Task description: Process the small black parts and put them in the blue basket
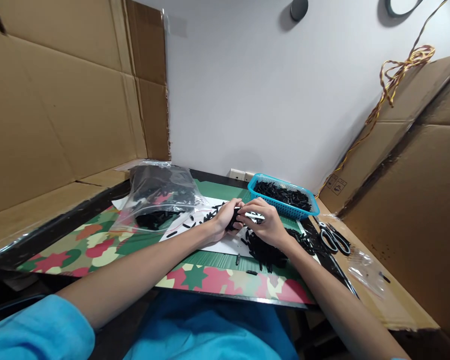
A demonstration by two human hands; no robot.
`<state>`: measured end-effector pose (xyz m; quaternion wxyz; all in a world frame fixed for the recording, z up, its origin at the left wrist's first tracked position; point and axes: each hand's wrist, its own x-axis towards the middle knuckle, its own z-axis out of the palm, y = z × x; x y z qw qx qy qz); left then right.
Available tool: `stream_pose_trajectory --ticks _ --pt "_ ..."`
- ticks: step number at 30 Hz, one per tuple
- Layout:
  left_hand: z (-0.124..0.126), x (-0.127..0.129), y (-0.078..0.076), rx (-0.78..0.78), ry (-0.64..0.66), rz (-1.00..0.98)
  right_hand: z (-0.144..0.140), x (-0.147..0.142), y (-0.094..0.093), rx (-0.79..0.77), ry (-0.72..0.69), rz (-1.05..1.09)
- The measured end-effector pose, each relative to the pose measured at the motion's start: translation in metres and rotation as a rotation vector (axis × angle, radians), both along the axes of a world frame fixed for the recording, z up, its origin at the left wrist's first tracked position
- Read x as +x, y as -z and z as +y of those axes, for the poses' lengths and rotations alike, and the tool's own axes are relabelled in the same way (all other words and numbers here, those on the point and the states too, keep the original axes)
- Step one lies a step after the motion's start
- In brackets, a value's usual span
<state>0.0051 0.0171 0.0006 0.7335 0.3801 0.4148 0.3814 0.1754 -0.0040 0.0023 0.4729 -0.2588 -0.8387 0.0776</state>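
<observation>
My left hand [225,220] is curled around several small black pieces [232,219] above a white sheet [225,245]. Close against it, my right hand [264,220] pinches a slim white stick-like tool [255,216], whose exact kind I cannot make out. The tool's far end is hidden between the hands. Under my right hand lies a heap of short black pieces [266,252], with more pieces [186,226] scattered on the sheet to the left.
A clear zip bag [161,195] with black pieces lies at the left. Behind the heap stands a blue basket [309,214] of black pieces. Scissors [333,239] and a small plastic bag [367,272] rest at the right. Cardboard walls [60,100] flank the table.
</observation>
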Motion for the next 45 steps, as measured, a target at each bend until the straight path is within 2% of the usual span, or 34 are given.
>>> stream_pose_trajectory --ticks 7,13,23,34,45 --pt "-0.001 0.002 -0.002 0.001 -0.006 0.027 0.009 0.000 0.010 -0.063 -0.016 0.026" --pt "-0.003 0.003 -0.008 0.014 0.031 -0.002 0.010 0.000 0.009 -0.139 -0.017 0.075" --pt "0.000 0.000 -0.011 0.081 0.147 -0.088 0.020 0.018 0.000 -0.265 0.088 0.285" --pt "0.002 -0.003 -0.010 0.115 0.162 -0.091 0.031 0.015 0.013 -0.580 -0.051 0.408" --pt "0.001 0.000 -0.011 0.113 0.148 -0.101 0.034 0.016 0.015 -0.695 -0.109 0.451"
